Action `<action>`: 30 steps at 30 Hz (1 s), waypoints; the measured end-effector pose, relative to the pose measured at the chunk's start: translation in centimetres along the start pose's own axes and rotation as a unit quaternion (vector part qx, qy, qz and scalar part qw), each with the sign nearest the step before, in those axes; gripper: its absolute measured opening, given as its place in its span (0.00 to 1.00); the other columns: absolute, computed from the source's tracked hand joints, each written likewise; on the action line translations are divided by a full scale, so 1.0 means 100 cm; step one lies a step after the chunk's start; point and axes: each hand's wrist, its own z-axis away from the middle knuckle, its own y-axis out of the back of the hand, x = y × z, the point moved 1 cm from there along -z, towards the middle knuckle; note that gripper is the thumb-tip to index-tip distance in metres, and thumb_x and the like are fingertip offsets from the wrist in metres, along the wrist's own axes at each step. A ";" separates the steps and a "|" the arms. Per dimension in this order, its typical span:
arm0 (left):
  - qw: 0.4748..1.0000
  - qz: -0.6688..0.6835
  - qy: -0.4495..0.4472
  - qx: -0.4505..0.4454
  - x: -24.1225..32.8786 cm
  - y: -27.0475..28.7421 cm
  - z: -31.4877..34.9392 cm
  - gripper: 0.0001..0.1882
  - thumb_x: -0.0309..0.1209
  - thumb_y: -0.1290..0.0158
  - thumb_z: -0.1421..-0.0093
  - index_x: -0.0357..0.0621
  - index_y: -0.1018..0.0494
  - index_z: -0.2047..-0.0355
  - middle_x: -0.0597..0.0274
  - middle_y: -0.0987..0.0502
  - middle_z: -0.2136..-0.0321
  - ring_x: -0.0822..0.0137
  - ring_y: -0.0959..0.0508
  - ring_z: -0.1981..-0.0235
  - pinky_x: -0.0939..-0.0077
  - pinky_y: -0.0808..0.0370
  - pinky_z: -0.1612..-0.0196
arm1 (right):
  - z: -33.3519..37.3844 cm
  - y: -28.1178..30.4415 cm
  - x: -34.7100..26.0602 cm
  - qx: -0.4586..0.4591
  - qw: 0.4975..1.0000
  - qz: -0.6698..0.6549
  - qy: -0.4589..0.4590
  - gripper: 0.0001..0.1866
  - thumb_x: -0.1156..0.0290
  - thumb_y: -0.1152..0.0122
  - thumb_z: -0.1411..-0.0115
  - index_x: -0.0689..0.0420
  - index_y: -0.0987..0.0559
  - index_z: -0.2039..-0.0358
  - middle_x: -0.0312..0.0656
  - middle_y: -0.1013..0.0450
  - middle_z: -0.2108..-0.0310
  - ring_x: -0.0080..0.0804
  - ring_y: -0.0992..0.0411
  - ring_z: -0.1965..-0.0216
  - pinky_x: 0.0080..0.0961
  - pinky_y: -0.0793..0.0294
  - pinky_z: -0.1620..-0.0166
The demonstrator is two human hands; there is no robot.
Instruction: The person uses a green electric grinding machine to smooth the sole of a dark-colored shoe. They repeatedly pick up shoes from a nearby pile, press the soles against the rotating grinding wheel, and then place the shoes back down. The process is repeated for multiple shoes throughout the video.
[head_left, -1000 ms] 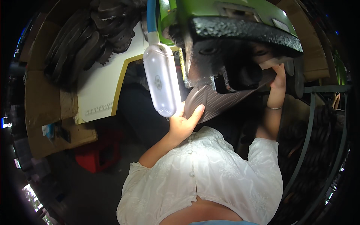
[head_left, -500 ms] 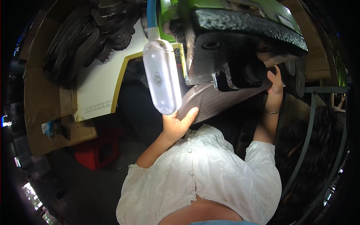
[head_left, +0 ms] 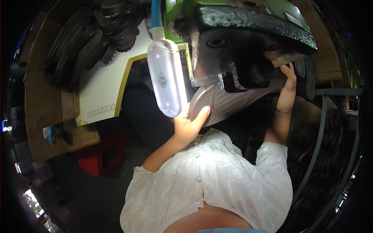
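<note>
A dark brown shoe sole with a grooved face slants beneath the black underside of a green machine head. Gripping its near left end, my left hand has the thumb laid across the grooves, and its fingers are mostly hidden behind the sole and lamp. At the far right end my right hand is closed around the sole's edge, partly covered by the machine. The machine hides the sole's upper middle. A lit oblong lamp hangs just above my left hand.
Several dark soles lie piled at the far left, beside a white table with a yellow edge. Cardboard sits at the left. A red stool stands below. On the right is a green metal frame, with dark stacked pieces behind its bars.
My left hand has moved slightly right and up with the sole, whose face now shows its curved grooves more clearly. The right hand has shifted a little to the right.
</note>
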 end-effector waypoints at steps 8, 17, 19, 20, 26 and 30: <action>1.000 0.006 -0.016 0.022 -0.002 0.003 0.001 0.15 0.30 0.47 0.45 0.33 0.29 0.60 0.59 0.24 0.68 0.74 0.26 0.68 0.79 0.30 0.62 | -0.009 -0.005 0.016 -0.046 0.997 -0.066 -0.006 0.23 0.68 0.41 0.52 0.67 0.29 0.57 0.43 0.27 0.63 0.29 0.28 0.62 0.20 0.31 0.56; 0.979 -0.007 -0.118 0.169 -0.011 0.023 0.003 0.09 0.21 0.43 0.50 0.34 0.29 0.68 0.64 0.24 0.74 0.78 0.27 0.73 0.82 0.29 0.67 | 0.018 -0.029 0.018 -0.247 0.927 0.270 -0.077 0.20 0.73 0.37 0.58 0.62 0.27 0.62 0.36 0.29 0.66 0.22 0.32 0.61 0.21 0.33 0.56; 0.970 -0.021 -0.175 0.166 -0.009 0.026 0.003 0.11 0.21 0.40 0.54 0.36 0.29 0.69 0.62 0.24 0.73 0.75 0.26 0.72 0.81 0.29 0.67 | 0.030 -0.071 0.026 -0.325 0.903 0.275 -0.056 0.26 0.72 0.35 0.58 0.62 0.29 0.55 0.43 0.29 0.60 0.29 0.31 0.56 0.26 0.34 0.51; 0.968 -0.046 -0.193 0.153 -0.005 0.022 0.004 0.13 0.22 0.39 0.56 0.37 0.28 0.70 0.62 0.25 0.73 0.73 0.26 0.71 0.81 0.29 0.66 | 0.038 -0.092 0.029 -0.364 0.905 0.217 -0.043 0.29 0.72 0.34 0.58 0.63 0.30 0.53 0.44 0.29 0.58 0.30 0.32 0.55 0.26 0.36 0.49; 0.938 -0.205 -0.251 0.125 -0.016 0.006 -0.007 0.17 0.22 0.35 0.61 0.37 0.30 0.71 0.59 0.24 0.76 0.73 0.24 0.74 0.81 0.27 0.70 | 0.067 -0.144 0.076 -0.197 0.979 -0.032 0.045 0.07 0.77 0.45 0.45 0.65 0.26 0.65 0.43 0.27 0.69 0.25 0.29 0.67 0.23 0.29 0.59; 0.967 -0.147 -0.200 0.052 -0.023 0.008 -0.010 0.18 0.21 0.36 0.60 0.36 0.32 0.69 0.57 0.25 0.75 0.72 0.24 0.73 0.80 0.28 0.70 | 0.077 -0.145 0.077 -0.128 0.985 -0.063 0.100 0.14 0.74 0.40 0.48 0.66 0.28 0.61 0.38 0.32 0.73 0.28 0.31 0.64 0.25 0.31 0.56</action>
